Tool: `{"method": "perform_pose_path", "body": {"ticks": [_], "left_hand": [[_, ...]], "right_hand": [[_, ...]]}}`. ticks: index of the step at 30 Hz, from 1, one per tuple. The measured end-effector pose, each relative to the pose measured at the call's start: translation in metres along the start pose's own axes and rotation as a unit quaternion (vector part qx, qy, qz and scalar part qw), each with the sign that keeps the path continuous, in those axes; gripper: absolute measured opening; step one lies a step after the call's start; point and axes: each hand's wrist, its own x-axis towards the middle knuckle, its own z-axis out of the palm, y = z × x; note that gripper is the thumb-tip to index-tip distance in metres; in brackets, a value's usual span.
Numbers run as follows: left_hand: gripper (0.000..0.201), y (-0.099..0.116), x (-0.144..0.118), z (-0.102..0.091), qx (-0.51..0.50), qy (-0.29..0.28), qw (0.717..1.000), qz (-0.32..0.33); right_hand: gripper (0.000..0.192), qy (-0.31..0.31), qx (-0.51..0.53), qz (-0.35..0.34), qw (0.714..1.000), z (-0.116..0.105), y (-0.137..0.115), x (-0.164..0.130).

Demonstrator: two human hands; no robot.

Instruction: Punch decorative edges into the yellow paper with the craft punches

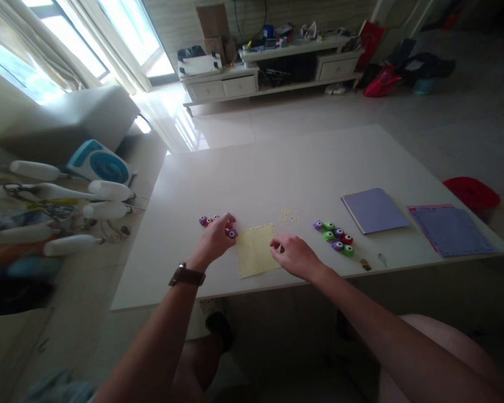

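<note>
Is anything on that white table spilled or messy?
Yes: pale paper crumbs lie scattered on the white table just beyond the yellow sheet, which sits slightly askew between the left hand and right hand.

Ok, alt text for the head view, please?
A person's left hand rests on small punches while the right hand touches a yellow paper on a white table. More punches and purple sheets lie to the right.

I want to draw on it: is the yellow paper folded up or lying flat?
Flat. The yellow paper lies spread on the white table, all four edges showing.
</note>
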Motion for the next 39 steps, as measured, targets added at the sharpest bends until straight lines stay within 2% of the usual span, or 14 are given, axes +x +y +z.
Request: {"method": "perform_pose_path", "body": {"ticks": [3, 6, 8, 11, 16, 21, 24, 27, 39], "left_hand": [[0.051, 0.032, -0.006, 0.015, -0.094, -0.048, 0.989, 0.105], [0.055, 0.057, -0.011, 0.025, -0.117, -0.062, 0.976, 0.175], [0.056, 0.068, -0.013, 0.029, -0.125, -0.067, 0.971, 0.193], [0.054, 0.076, -0.014, 0.033, -0.126, -0.062, 0.97, 0.196], [0.051, 0.073, -0.014, 0.045, -0.126, -0.044, 0.982, 0.136], [0.033, 0.059, -0.021, 0.063, -0.04, -0.118, 0.984, 0.126], [0.039, 0.054, -0.028, 0.072, 0.0, -0.151, 0.979, 0.136], [0.04, 0.055, -0.034, 0.075, 0.04, -0.15, 0.977, 0.147], [0.037, 0.067, -0.039, 0.074, 0.119, -0.15, 0.964, 0.183]], "right_hand": [[0.016, 0.024, 0.174, 0.035, 0.984, 0.004, -0.001, 0.005], [0.03, 0.015, 0.303, 0.067, 0.951, 0.006, 0.0, 0.009], [0.03, 0.0, 0.345, 0.075, 0.936, 0.007, 0.002, 0.01], [0.025, -0.023, 0.357, 0.092, 0.929, 0.007, 0.006, 0.012], [0.029, 0.005, 0.281, 0.139, 0.949, -0.002, 0.014, 0.015], [0.019, 0.036, 0.126, 0.13, 0.983, -0.016, 0.02, 0.013], [0.014, 0.019, 0.028, 0.115, 0.993, -0.019, 0.026, 0.01], [0.012, 0.0, -0.034, 0.104, 0.994, -0.019, 0.033, 0.007], [0.01, -0.098, -0.093, 0.078, 0.988, -0.01, 0.044, 0.0]]}}
